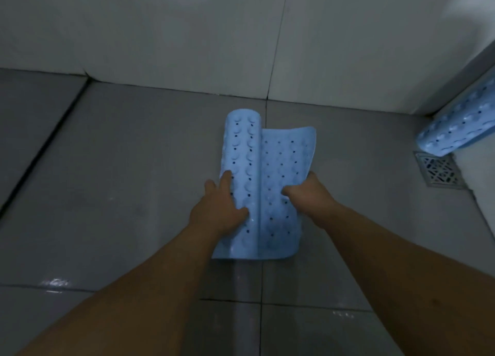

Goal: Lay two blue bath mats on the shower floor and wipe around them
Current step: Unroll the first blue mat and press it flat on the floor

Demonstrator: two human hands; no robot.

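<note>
Pale blue rubber bath mat with drain holes and suction cups point(278, 168) sits mid-floor on the grey tiled shower floor point(134, 181), near the back wall point(187, 34), only partly unrolled: right portion lies flat, left portion is a roll with the suction-cup side facing out. Left hand point(219, 208) spread flat over the roll, fingers open and pressing, thumb tucked along the seam where roll meets flat part; not clenched, more pushing than gripping. Right hand point(308, 192) curled onto the flat section near its right edge, fingers bent and apparently pinching or pinning the mat down; exact hold hard to tell since fingertips are hidden.

Second blue rubber mat, rolled up point(455, 125), leans in the right corner, propped against the wall just above the square metal floor drain point(440, 171), well apart from both hands, untouched.

Progress judgement: early. First mat roughly half unrolled, needs rolling out leftward and pressing down. Second mat not laid at all. No cloth or wiper visible anywhere in view, so wiping looks not yet begun. Floor shows wet sheen in the near tiles, could make the mat slide while unrolling
</note>
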